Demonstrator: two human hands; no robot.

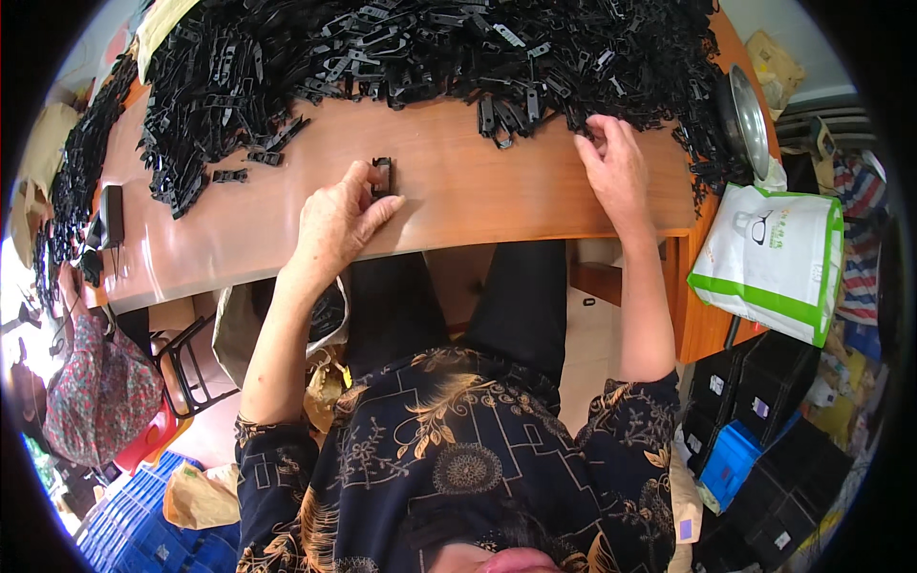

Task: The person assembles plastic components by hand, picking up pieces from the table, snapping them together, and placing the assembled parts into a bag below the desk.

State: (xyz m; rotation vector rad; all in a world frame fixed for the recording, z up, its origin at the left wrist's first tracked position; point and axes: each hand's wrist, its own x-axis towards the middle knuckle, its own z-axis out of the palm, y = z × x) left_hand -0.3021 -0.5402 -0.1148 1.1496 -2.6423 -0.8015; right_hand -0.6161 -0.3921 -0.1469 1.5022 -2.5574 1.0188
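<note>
My left hand is over the table in front of me, thumb and fingers closed around a small black plastic part. That part is oblong, with an opening in its frame, and stands out past my fingertips. To the right, my right hand reaches to the front edge of a large heap of black plastic parts. Its fingers are curled together at the heap, and what they pinch, if anything, is too small and dark to make out. A few loose parts lie left of my left hand.
The brown table has its front edge before my lap. A metal bowl stands at the right, above a white and green bag. Black crates are stacked lower right. Another person in a patterned sleeve sits at the left.
</note>
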